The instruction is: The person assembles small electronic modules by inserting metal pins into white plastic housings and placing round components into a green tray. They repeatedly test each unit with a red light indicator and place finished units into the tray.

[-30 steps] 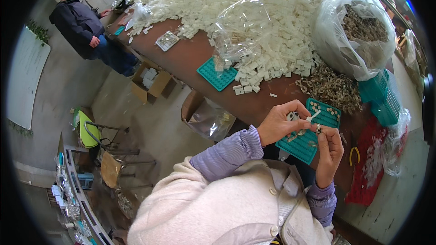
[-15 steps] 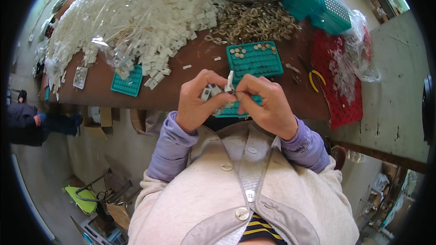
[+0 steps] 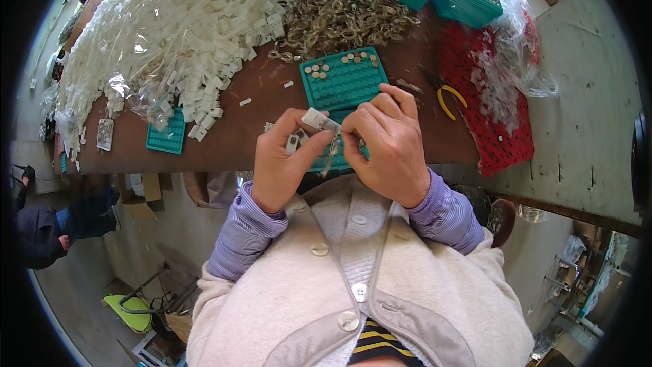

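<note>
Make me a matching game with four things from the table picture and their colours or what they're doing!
1. Pliers' handles
2. Cloth
3. Tray with small round discs
4. Left hand

A. Teal
B. Holding a white piece
C. Yellow
D. Red with dark spots

Right pairs: 1-C, 2-D, 3-A, 4-B

White casing (image 3: 318,120): smooth plastic. Teal tray (image 3: 344,84): dimpled plastic. Clear bag (image 3: 536,80): glossy film. Cream garment (image 3: 451,282): matt, fuzzy cloth.
</note>
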Demonstrator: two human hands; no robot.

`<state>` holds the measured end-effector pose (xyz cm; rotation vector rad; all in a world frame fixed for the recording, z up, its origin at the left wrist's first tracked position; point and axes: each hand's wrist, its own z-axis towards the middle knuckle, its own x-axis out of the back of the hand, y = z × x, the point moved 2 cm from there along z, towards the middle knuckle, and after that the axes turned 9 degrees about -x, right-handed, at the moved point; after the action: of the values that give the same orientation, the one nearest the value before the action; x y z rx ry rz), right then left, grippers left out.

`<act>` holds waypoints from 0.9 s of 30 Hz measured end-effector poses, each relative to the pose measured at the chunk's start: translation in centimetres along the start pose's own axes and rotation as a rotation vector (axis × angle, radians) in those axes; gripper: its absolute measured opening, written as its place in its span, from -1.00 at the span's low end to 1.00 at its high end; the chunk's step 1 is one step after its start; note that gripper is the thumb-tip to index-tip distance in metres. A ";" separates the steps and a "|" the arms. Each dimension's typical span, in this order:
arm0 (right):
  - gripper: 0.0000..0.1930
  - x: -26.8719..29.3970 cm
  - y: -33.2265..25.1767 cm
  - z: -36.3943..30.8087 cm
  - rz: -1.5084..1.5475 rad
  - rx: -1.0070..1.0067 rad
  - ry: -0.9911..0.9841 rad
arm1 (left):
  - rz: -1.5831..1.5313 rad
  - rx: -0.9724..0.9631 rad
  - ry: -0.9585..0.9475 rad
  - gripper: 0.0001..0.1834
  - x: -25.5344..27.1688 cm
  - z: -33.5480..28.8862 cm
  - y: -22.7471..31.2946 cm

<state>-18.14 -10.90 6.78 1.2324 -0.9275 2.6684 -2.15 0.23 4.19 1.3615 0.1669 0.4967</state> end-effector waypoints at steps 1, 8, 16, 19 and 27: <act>-0.84 -0.1 0.1 -0.2 -0.018 -0.004 0.039 | -0.085 0.103 0.008 -0.77 -0.1 -0.2 -0.1; -0.82 -1.0 0.7 -1.1 0.043 -0.101 0.076 | -0.578 0.340 0.109 -0.71 -1.2 -0.2 -1.5; -0.85 -0.8 0.2 -0.5 0.063 0.004 0.122 | -0.424 0.289 0.009 -0.76 -0.4 -0.2 -2.4; -0.87 -0.9 0.2 -0.3 0.025 0.076 0.083 | -0.311 0.298 -0.085 -0.61 0.0 -0.4 -1.6; -0.79 -1.7 0.9 2.2 0.241 -0.003 -0.017 | -0.168 0.158 -0.290 -0.40 3.8 0.8 -1.0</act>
<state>-15.73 -12.49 6.20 1.2153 -1.1502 2.8385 1.74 1.04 4.03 1.5424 0.0820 0.1445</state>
